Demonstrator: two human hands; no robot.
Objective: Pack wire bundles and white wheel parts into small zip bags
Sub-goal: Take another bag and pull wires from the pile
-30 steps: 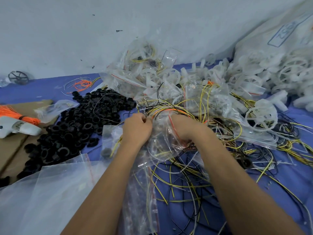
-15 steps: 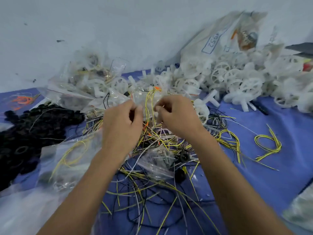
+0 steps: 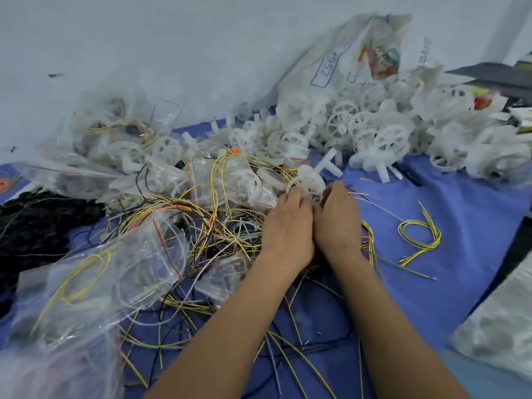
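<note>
My left hand (image 3: 288,226) and my right hand (image 3: 338,223) lie side by side, palms down, on a tangle of yellow, black and white wires (image 3: 201,226). The left fingertips curl onto a white wheel part (image 3: 308,178) at the tangle's far edge. The right fingers bend down into wires just right of that wheel; their tips are hidden. Small zip bags (image 3: 121,272) with wire loops inside lie at the left. A heap of loose white wheel parts (image 3: 374,133) fills the back right. A loose yellow wire bundle (image 3: 420,237) lies to the right.
Filled zip bags (image 3: 109,156) are stacked at the back left against the wall. A pile of black rings (image 3: 37,223) sits at the far left. A large printed sack (image 3: 345,64) leans behind the wheels. The blue cloth (image 3: 460,277) covers the table; a plastic bag (image 3: 498,326) lies at the right edge.
Both hands have moved right and away from me, off the bagged wires, onto the white wheel part. The view has turned right, bringing the wheel heap into sight.
</note>
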